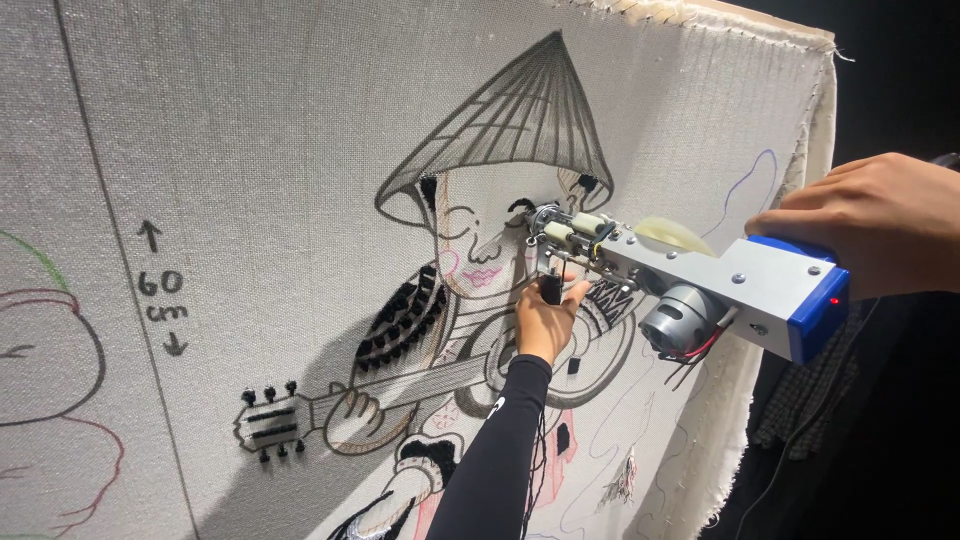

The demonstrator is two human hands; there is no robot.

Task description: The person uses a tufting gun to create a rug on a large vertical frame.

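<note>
Two hands on tufting gun (700,285): right hand (865,235) clenched over rear, left hand (545,320) pinching front handle. Likely heavy, rigid; stretched cloth (250,130) yields.

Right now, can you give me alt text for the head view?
A tufting gun presses its needle tip against a stretched grey cloth bearing a drawing of a figure in a conical hat with a guitar. The right hand holds the gun's blue rear; the left hand grips its front handle.
</note>
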